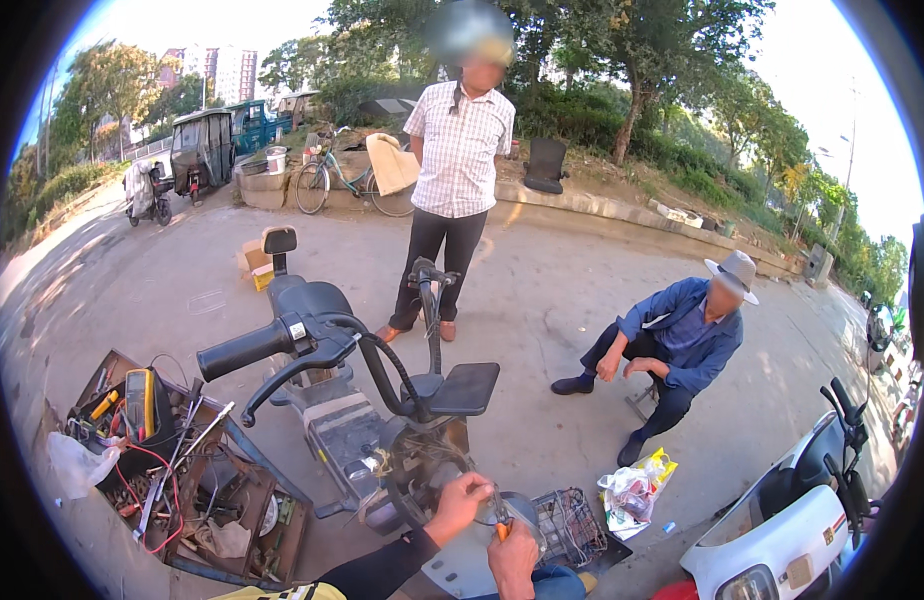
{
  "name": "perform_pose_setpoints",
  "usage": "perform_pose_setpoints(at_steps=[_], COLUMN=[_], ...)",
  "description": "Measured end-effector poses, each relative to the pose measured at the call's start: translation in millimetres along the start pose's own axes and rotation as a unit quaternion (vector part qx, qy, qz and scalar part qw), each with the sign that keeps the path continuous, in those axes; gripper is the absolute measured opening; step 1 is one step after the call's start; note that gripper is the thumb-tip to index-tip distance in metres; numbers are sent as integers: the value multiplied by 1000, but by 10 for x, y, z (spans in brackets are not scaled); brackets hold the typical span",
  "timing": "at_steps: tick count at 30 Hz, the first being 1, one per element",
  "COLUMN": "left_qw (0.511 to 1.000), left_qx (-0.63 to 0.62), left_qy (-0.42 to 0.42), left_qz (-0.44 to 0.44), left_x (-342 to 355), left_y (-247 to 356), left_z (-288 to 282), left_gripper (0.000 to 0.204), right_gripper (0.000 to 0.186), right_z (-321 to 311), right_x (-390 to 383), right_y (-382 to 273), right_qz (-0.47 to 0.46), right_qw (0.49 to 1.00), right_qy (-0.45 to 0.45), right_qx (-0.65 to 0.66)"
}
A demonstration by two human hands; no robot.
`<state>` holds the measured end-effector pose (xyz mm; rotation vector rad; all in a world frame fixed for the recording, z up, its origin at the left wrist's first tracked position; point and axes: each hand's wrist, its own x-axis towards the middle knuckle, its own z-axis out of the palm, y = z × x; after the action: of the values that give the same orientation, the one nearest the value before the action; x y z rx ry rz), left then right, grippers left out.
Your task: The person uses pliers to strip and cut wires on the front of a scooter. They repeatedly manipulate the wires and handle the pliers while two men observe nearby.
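Note:
My left hand is closed in a pinch in front of the electric scooter. What it pinches is too small to make out; it may be a thin wire. Just to its right, my right hand grips a pair of pliers with orange handles, jaws pointing up toward the left fingertips. Behind both hands the scooter's front is uncovered, with loose wires hanging out. Its black handlebar grip and brake lever rise above. A wire basket sits beside the right hand.
A metal toolbox, full of tools and a yellow multimeter, lies at left. One person stands beyond the scooter; another sits at right. A plastic bag rests on the ground near a white scooter.

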<state>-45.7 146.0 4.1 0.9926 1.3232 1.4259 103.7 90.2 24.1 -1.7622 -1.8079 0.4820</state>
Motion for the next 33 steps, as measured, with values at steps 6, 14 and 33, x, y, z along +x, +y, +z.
perform_pose_setpoints(at_steps=[6, 14, 33], left_qw=[998, 997, 976], left_qx=[58, -53, -169], left_qy=[-4, -21, -56], left_qz=[4, -47, -126], left_x=[9, 32, 157], left_y=[145, 91, 62], left_z=[-10, 11, -134], left_gripper=[13, 10, 11], right_gripper=[26, 20, 26], right_z=[-13, -47, -177], right_x=[-2, 5, 54], right_y=[6, 37, -84], right_qz=[13, 201, 325], right_qw=[995, 872, 608], right_qy=[-38, -197, -311], right_qx=[86, 401, 654])
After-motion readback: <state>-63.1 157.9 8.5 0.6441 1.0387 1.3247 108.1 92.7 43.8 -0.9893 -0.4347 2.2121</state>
